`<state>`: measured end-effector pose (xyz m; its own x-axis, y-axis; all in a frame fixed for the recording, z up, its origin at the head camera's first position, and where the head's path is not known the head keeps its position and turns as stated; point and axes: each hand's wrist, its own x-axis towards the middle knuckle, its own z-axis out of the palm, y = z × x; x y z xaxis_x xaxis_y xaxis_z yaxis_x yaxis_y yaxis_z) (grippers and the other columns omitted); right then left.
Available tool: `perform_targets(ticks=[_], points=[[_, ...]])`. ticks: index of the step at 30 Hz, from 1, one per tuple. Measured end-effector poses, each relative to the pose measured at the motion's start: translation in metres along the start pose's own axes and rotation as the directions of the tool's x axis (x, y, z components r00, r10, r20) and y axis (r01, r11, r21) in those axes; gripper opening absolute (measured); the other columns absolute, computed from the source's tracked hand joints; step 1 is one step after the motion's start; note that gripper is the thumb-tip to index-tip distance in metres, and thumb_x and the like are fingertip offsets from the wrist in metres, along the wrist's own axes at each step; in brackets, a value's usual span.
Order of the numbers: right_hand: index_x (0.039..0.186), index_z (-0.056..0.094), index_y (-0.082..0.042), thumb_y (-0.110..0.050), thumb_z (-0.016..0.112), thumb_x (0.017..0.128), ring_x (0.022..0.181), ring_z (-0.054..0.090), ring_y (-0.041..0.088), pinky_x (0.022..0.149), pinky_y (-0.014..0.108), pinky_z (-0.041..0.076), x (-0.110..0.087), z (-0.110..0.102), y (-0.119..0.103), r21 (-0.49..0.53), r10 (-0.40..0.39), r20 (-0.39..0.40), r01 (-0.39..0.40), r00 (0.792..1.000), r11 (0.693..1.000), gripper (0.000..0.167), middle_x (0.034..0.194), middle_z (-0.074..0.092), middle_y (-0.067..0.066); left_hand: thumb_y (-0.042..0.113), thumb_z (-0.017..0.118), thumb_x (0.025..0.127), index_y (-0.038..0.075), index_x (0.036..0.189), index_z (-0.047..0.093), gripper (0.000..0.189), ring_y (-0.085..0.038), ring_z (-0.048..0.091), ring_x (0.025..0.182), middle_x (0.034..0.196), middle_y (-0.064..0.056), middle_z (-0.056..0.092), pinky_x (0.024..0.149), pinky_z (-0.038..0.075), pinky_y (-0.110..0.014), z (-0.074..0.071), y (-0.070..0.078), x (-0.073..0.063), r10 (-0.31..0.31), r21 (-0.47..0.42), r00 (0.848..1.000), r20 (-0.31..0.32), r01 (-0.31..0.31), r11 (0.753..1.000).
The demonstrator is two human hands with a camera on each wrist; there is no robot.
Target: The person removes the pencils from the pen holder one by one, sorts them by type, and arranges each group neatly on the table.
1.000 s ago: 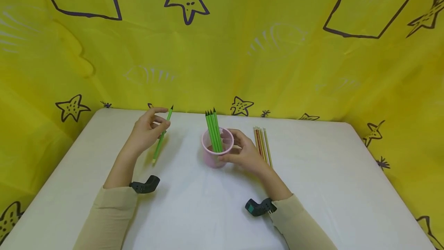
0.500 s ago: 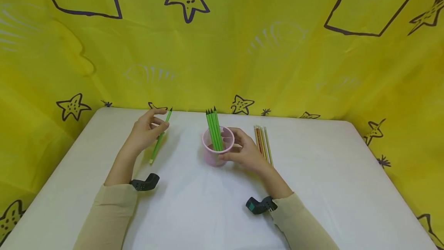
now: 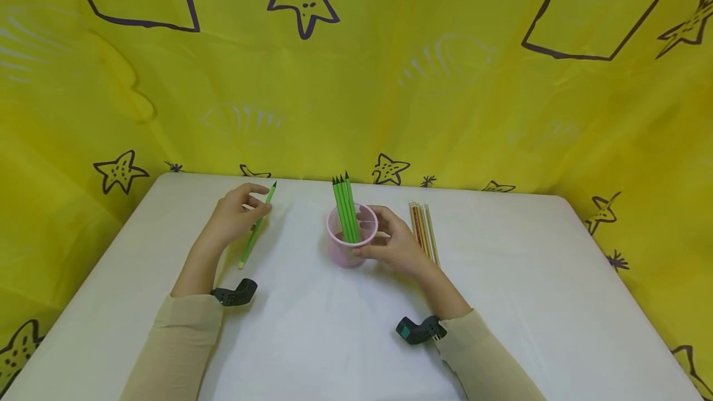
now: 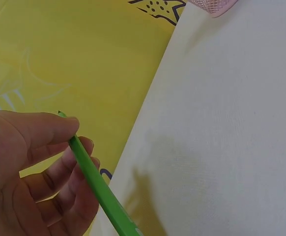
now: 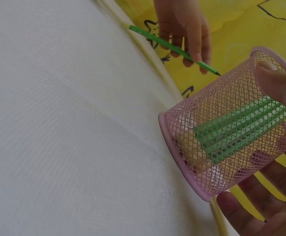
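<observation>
My left hand (image 3: 233, 215) pinches a green pencil (image 3: 257, 229) between thumb and fingers, above the left part of the table. Its dark tip points up and away; the pale end slants down toward me. In the left wrist view the pencil (image 4: 101, 189) runs out of the frame at the bottom. My right hand (image 3: 394, 243) grips a pink mesh pencil cup (image 3: 341, 255) by its right side, thumb at the front. Several green pencils (image 3: 346, 212) lean in the cup, dark tips up. Through the mesh in the right wrist view, their lower ends (image 5: 226, 130) show.
Several gold and reddish thin sticks (image 3: 423, 231) lie on the white table (image 3: 312, 339) right of the cup, partly hidden by my right hand. A yellow patterned cloth (image 3: 356, 79) rises behind the table's far edge.
The pencil in my left hand has sunk slightly, its tip now lower, and its pale end has swung a little left. The right hand and cup stay nearly as they were.
</observation>
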<state>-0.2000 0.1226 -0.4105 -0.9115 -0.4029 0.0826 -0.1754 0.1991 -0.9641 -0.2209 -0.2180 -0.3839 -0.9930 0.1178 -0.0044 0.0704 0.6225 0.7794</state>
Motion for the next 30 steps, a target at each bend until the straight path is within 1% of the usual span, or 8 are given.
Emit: perform_targets(ticks=[5,11,14,19,22,26,30], points=[[0.139,0.050,-0.018,-0.007,0.088,0.072,0.125,0.055,0.031,0.102,0.045,0.052,0.001,0.001,0.000,0.012,-0.005,0.003,0.005,1.000,1.000,0.078,0.138,0.057,0.006,0.023,0.060,0.100,0.006,0.137,0.052,0.041,-0.034,0.064,0.099,0.117,-0.022,0.062,0.073,0.059,-0.034,0.000,-0.001,-0.001,-0.026,0.026,0.999,0.021,0.026,0.999],[0.139,0.050,-0.016,-0.005,0.088,0.072,0.126,0.054,0.032,0.103,0.046,0.051,0.001,0.001,0.000,0.020,-0.001,0.010,0.001,1.000,1.000,0.078,0.139,0.056,0.007,0.023,0.060,0.100,0.005,0.136,0.054,0.040,-0.034,0.063,0.099,0.119,-0.024,0.063,0.075,0.056,-0.033,0.002,-0.002,-0.003,-0.041,0.042,0.998,0.046,0.039,0.998],[0.140,0.050,-0.016,-0.004,0.088,0.071,0.127,0.054,0.033,0.104,0.047,0.050,0.000,0.001,0.000,0.022,0.001,0.011,-0.001,1.000,1.000,0.079,0.139,0.056,0.008,0.022,0.061,0.099,0.004,0.135,0.054,0.041,-0.032,0.063,0.096,0.118,-0.024,0.063,0.075,0.055,-0.032,0.003,-0.004,-0.003,-0.050,0.047,0.997,0.055,0.047,0.998],[0.139,0.050,-0.018,-0.005,0.088,0.071,0.126,0.055,0.032,0.104,0.046,0.050,-0.001,0.001,-0.002,0.010,0.013,-0.002,-0.013,1.000,1.000,0.079,0.139,0.056,0.006,0.023,0.063,0.098,0.005,0.136,0.054,0.043,-0.029,0.063,0.091,0.117,-0.022,0.064,0.074,0.054,-0.031,0.002,-0.006,-0.002,-0.070,0.054,0.995,0.067,0.067,0.996],[0.139,0.050,-0.018,-0.004,0.088,0.072,0.126,0.055,0.032,0.104,0.047,0.050,0.000,0.001,-0.003,0.012,0.013,-0.004,-0.013,1.000,1.000,0.079,0.139,0.056,0.006,0.024,0.065,0.097,0.005,0.134,0.055,0.043,-0.029,0.064,0.091,0.117,-0.022,0.064,0.074,0.054,-0.031,0.002,-0.008,-0.001,-0.087,0.067,0.994,0.060,0.083,0.994],[0.139,0.050,-0.017,-0.004,0.088,0.072,0.127,0.055,0.032,0.104,0.047,0.051,0.000,0.000,-0.002,0.025,0.012,-0.001,-0.012,1.000,1.000,0.078,0.138,0.057,0.007,0.024,0.067,0.095,0.003,0.126,0.061,0.038,-0.028,0.065,0.091,0.116,-0.023,0.067,0.073,0.054,-0.030,0.001,-0.010,-0.002,-0.129,0.092,0.991,0.031,0.126,0.988],[0.139,0.050,-0.016,-0.003,0.088,0.072,0.127,0.055,0.032,0.103,0.046,0.051,0.001,0.000,-0.001,0.032,0.013,0.000,-0.013,1.000,0.999,0.078,0.138,0.057,0.007,0.024,0.067,0.094,0.001,0.121,0.063,0.035,-0.024,0.067,0.082,0.114,-0.022,0.069,0.069,0.052,-0.028,-0.001,-0.013,-0.003,-0.154,0.115,0.988,-0.014,0.155,0.981]])
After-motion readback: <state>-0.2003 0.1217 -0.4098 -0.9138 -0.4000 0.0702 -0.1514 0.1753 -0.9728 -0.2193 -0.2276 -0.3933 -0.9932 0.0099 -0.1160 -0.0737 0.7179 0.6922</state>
